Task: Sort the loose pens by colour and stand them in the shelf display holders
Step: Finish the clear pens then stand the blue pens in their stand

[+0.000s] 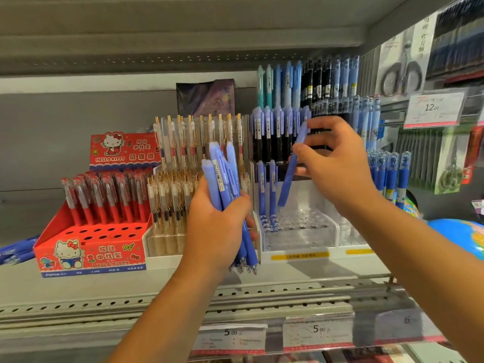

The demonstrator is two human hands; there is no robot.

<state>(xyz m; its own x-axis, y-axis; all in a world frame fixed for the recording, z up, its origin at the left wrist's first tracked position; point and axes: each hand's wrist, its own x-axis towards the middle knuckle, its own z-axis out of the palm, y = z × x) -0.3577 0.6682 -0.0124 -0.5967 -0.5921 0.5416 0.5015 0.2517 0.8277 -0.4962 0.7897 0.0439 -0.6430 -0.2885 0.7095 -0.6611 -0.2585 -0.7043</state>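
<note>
My left hand (216, 226) grips a bundle of blue pens (222, 176), caps up, in front of the shelf. My right hand (332, 163) pinches a single blue pen (289, 171), tilted, its tip hanging above the clear display holder (298, 231). Two blue pens (267, 189) stand in the left holes of that holder's front row. Behind them, higher tiers hold black-bodied pens with lilac caps (275, 134) and light blue and black pens (306, 79).
A red Hello Kitty box (89, 247) of red pens stands at the left, with a holder of clear, gold-clipped pens (178, 179) beside it. Dark blue pens (390, 174) stand at the right. Loose blue pens (15, 250) lie at the far left. Price tags (317, 330) line the shelf edge.
</note>
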